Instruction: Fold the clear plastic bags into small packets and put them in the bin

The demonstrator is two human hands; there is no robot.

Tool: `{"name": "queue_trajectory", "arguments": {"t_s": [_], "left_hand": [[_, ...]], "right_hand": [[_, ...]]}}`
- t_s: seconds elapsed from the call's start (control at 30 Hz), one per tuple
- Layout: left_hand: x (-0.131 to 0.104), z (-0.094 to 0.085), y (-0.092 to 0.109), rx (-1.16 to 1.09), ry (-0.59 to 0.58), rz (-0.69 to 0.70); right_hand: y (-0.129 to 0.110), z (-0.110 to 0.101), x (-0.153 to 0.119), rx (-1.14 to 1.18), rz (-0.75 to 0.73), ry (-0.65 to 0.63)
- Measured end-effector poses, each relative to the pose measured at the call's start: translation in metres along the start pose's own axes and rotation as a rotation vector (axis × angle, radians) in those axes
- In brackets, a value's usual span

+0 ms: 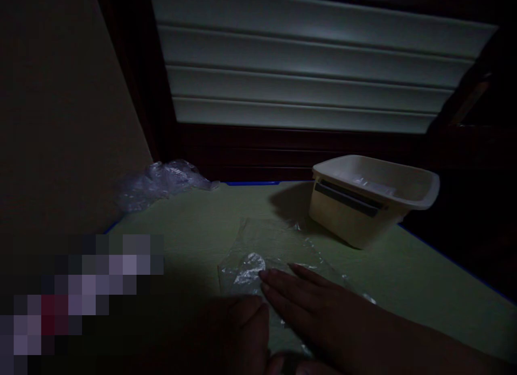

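Observation:
A clear plastic bag lies spread on the green tabletop, creased and shiny near my fingertips. My right hand rests flat on it with the fingers stretched out, pointing left. Close beside it, at the bag's lower left edge, my left hand is closed with its fingers curled. Whatever the left fingers hold, if anything, is hidden in the dark. At the bottom edge between the hands, more skin and a dark band show, too dim to place.
A cream plastic bin with a dark handle stands back right, with clear plastic inside. Crumpled clear plastic lies at the back left corner. Behind the table is a dark frame with pale slats. A blurred-out patch covers the lower left.

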State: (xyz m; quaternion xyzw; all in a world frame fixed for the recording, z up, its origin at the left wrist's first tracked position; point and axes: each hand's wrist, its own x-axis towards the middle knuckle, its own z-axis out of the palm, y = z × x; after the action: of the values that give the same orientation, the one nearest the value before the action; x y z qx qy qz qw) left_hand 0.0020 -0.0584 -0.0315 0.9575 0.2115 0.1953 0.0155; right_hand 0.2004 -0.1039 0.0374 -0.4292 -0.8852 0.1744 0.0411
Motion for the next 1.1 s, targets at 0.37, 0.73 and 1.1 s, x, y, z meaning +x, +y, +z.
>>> {"name": "queue_trajectory", "arguments": {"t_s": [0.37,0.73,1.1], "left_hand": [[-0.001,-0.009,0.0,0.038,0.038,0.07],[0.009,-0.023,0.006,0.013,-0.027,0.023],[0.005,-0.017,-0.001,-0.038,-0.084,0.121]], "right_hand": [[0.016,0.009,-0.001,-0.116,0.087,0.069],[0.022,0.006,0.002,0.138,0.43,0.221],[0.024,0.007,-0.001,0.516,0.287,0.192]]}}
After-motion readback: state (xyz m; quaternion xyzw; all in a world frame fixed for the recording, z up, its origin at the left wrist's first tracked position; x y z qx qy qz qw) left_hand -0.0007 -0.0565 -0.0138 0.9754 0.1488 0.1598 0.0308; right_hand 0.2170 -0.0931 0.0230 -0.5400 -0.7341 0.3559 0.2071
